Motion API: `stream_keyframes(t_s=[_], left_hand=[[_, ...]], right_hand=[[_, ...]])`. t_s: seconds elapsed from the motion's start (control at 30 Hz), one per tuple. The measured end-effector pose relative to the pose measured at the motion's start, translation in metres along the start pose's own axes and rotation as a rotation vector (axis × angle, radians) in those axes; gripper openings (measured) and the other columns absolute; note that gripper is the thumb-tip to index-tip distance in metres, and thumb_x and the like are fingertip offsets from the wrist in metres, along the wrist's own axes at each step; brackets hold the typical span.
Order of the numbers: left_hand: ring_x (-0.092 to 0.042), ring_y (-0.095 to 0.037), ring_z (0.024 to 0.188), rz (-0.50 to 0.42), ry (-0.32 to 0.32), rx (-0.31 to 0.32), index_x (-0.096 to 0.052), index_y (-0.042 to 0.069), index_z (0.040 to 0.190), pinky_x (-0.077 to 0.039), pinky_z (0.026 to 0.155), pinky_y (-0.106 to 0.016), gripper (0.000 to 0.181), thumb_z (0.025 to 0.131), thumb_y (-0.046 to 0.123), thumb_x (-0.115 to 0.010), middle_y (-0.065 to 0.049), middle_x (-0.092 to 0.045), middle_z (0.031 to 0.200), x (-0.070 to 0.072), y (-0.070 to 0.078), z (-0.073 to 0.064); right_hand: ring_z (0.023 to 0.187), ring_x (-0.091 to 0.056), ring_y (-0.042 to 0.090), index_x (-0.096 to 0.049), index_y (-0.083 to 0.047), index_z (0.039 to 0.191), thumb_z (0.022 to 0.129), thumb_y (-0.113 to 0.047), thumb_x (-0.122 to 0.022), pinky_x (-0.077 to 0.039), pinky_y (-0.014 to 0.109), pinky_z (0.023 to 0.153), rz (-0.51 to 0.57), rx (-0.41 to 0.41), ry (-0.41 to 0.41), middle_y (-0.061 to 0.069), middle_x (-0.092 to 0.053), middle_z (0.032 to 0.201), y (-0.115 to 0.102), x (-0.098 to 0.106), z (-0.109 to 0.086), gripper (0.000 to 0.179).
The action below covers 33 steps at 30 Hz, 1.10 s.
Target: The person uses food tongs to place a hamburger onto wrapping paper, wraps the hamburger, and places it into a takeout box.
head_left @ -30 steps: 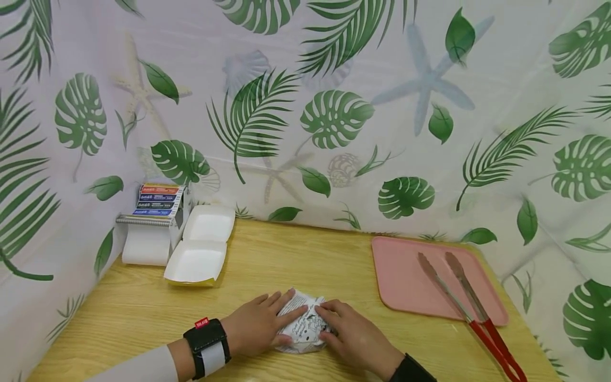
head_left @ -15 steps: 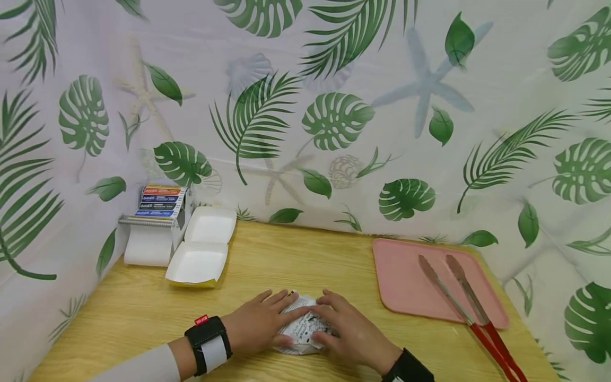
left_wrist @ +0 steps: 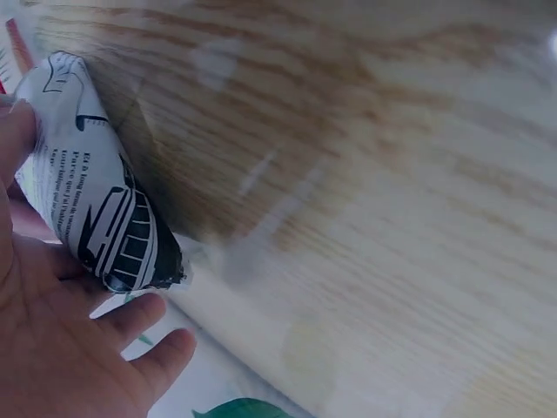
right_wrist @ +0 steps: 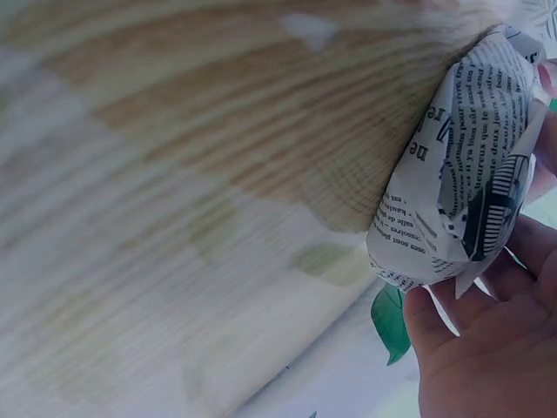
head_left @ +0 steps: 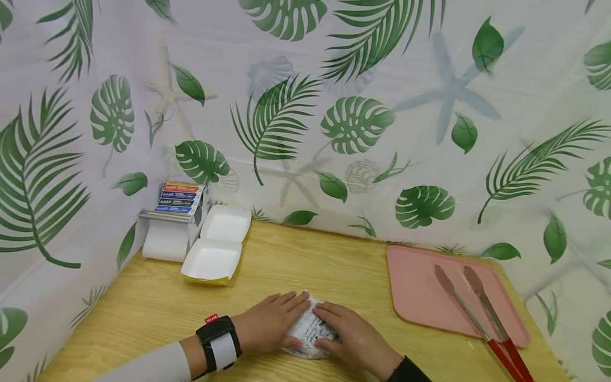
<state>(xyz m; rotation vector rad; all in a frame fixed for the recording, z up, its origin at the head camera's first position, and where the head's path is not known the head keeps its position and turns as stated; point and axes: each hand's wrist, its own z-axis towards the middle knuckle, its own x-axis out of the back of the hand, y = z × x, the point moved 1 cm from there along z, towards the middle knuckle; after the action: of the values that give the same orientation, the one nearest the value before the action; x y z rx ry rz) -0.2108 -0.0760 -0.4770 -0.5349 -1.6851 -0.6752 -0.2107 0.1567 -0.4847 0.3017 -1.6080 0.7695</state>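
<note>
A small bundle wrapped in white paper with black newspaper-style print (head_left: pixel 310 331) lies on the wooden table near its front middle; what is inside is hidden. My left hand (head_left: pixel 269 323) rests along the bundle's left side, fingers straight, with the thumb at its near edge. In the left wrist view, two fingers (left_wrist: pixel 152 344) stand off past the paper's end. From the other side my right hand (head_left: pixel 353 337) holds the bundle, fingers bent over its top and thumb low in front. The right wrist view shows folded paper layers (right_wrist: pixel 461 165) against that hand's fingers.
At the back left stand a roll-paper dispenser with colourful boxes (head_left: pixel 176 199) and an opened white clamshell box (head_left: pixel 212 257). A pink tray (head_left: pixel 415 297) lies at the right, with red-handled tongs (head_left: pixel 487 307) across it. A leaf-print curtain (head_left: pixel 305 132) hangs behind the table.
The right hand's fingers, raised a little off the paper half a second ago, are lower on the bundle now. The head view has turned slightly left, so everything appears further right.
</note>
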Motion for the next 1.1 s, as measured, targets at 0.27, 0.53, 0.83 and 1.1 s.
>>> stream_keyframes(t_s=[0.27, 0.53, 0.83, 1.1], left_hand=[[-0.05, -0.032, 0.142, -0.146, 0.205, 0.135, -0.047, 0.007, 0.151, -0.043, 0.117, -0.049, 0.065, 0.103, 0.05, -0.053, -0.012, -0.052, 0.154, 0.033, -0.039, -0.02], [-0.056, -0.051, 0.125, -0.398, 0.53, 0.654, -0.055, -0.013, 0.135, -0.047, 0.104, -0.061, 0.048, 0.106, 0.025, -0.047, -0.035, -0.059, 0.134, 0.058, -0.185, -0.07], [-0.055, -0.056, 0.12, -0.482, 0.32, 0.97, -0.04, -0.026, 0.139, -0.05, 0.097, -0.06, 0.066, 0.104, 0.031, -0.036, -0.045, -0.049, 0.136, 0.036, -0.247, -0.1], [-0.062, -0.052, 0.1, -0.419, 0.426, 1.029, -0.054, -0.028, 0.118, -0.048, 0.078, -0.053, 0.058, 0.107, 0.028, -0.038, -0.043, -0.061, 0.11, 0.03, -0.254, -0.122]], right_hand=[[0.139, -0.054, 0.029, -0.055, -0.015, 0.147, 0.093, -0.051, -0.069, -0.048, 0.052, 0.11, 0.042, -0.088, 0.002, 0.006, -0.056, 0.15, 0.005, 0.006, -0.013, 0.066], [0.141, -0.053, 0.03, -0.054, -0.017, 0.148, 0.093, -0.052, -0.068, -0.047, 0.051, 0.112, 0.068, -0.126, -0.024, 0.005, -0.055, 0.151, 0.007, 0.008, -0.015, 0.067], [0.139, -0.054, 0.028, -0.051, -0.018, 0.15, 0.095, -0.054, -0.064, -0.048, 0.051, 0.111, 0.099, -0.082, -0.079, 0.005, -0.054, 0.152, 0.001, 0.003, -0.008, 0.067], [0.139, -0.055, 0.026, -0.05, -0.018, 0.151, 0.096, -0.053, -0.063, -0.048, 0.048, 0.111, 0.061, -0.042, -0.069, 0.003, -0.054, 0.152, -0.002, 0.001, 0.001, 0.067]])
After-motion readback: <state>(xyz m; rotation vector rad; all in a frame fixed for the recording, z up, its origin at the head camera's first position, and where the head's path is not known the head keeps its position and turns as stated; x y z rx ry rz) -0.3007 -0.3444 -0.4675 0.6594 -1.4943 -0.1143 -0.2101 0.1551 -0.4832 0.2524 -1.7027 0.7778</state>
